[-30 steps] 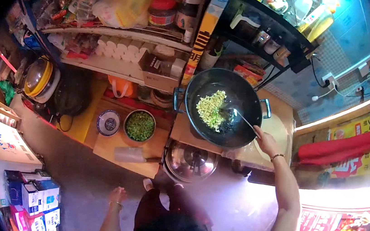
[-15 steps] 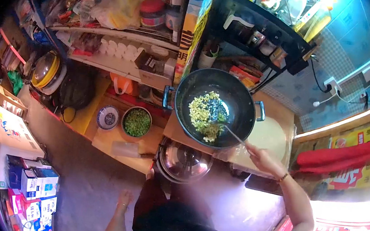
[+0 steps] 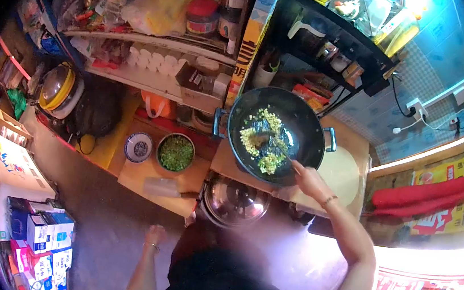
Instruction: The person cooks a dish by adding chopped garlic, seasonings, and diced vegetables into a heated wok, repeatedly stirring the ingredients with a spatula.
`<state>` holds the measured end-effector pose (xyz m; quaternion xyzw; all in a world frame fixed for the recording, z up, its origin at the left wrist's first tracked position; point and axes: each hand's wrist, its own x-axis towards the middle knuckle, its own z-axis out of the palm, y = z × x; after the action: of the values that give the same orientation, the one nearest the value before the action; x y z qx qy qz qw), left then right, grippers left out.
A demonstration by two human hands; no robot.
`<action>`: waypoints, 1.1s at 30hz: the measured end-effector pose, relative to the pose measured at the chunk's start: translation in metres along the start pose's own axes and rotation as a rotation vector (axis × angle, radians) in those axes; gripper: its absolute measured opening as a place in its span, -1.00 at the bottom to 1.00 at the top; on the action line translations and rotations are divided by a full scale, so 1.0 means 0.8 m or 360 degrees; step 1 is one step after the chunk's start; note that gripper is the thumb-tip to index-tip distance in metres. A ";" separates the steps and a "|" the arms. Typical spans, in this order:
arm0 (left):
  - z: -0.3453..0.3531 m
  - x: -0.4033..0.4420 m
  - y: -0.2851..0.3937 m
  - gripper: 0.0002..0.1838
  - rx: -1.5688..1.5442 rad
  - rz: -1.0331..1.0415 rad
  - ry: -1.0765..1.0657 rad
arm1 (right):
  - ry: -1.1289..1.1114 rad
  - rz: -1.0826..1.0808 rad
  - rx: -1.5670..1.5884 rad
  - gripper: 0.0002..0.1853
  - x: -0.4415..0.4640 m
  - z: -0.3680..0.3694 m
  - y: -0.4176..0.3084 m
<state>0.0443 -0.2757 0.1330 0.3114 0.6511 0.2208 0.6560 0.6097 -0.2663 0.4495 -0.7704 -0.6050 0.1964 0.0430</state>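
Observation:
Over the right edge of a dark wok (image 3: 309, 148), my right hand (image 3: 309, 179) is closed round the handle of a spatula (image 3: 279, 144). The spatula's head is down among chopped pale-green food (image 3: 270, 162), which lies spread on the left and lower part of the wok. My left hand (image 3: 156, 234) hangs low at my left side, away from the counter; its fingers are too small and blurred to tell if they are closed. A bowl of chopped greens (image 3: 175, 152) stands left of the wok, beside a blue-and-white bowl (image 3: 138, 147).
A cleaver (image 3: 161, 187) lies on the wooden board (image 3: 125, 176) in front of the bowls. Below the wok sits a shiny lidded pot (image 3: 236, 201). A black rack (image 3: 348, 29) with bottles stands behind. Shelves (image 3: 147, 81) rise at back left, and a red cloth (image 3: 423, 195) lies at right.
My right hand has moved left and closer over the wok with the spatula. The food is more spread out. The view has shifted slightly, and my left hand stays low.

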 end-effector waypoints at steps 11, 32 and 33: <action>-0.037 0.002 -0.061 -0.81 0.0177 -0.0352 0.0147 | 0.0180 -0.0101 0.0116 -0.54 -0.010 -0.004 0.034; -0.016 0.007 0.004 -0.78 0.0236 -0.0207 -0.0006 | -0.0121 0.0520 0.1185 -0.55 0.037 -0.015 -0.031; -0.019 0.005 0.011 -0.79 0.0276 -0.0190 -0.0035 | -0.0231 0.0642 0.1609 -0.51 0.049 -0.025 -0.031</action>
<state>0.0305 -0.2651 0.1369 0.3302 0.6780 0.1207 0.6456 0.6017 -0.2193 0.4659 -0.7390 -0.2770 0.5195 0.3274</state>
